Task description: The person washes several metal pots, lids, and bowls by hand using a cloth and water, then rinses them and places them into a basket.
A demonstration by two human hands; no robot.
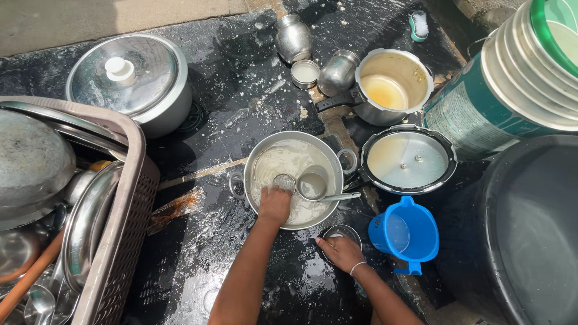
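Your left hand (275,204) is inside the wide two-handled steel pot (293,178), fingers curled together and pressed down on the soapy bottom; whether they clamp a scrubber I cannot tell, it's hidden under the palm. Just past the knuckles, a small round steel strainer (284,181) sits in the pot, touching or nearly touching your fingers. Beside it in the same pot: a small steel ladle cup (313,184), its handle lying out over the rim to the right.

Your right hand (341,251), thin band at the wrist, rests on a small round steel bowl (342,231) on the wet dark floor (229,120), just in front of the pot. Fingers lie fairly flat and close together over the bowl's near rim, not clearly clamped.

Outward:
- Right of the bowl: blue plastic mug (404,233), upright.
- Behind that: pressure cooker lid (407,159), inner side up, just beside the pot's right handle.
- Further back: open pressure cooker (391,86) with yellowish residue, two small rounded steel pots (293,38) and a small steel lid near it.
- Far left: lidded grey cooker pot (135,81).
- Left edge: brown plastic basket (123,241) full of steel dishes.
- Right edge: large dark tub (530,229), teal-and-white bucket (500,90).
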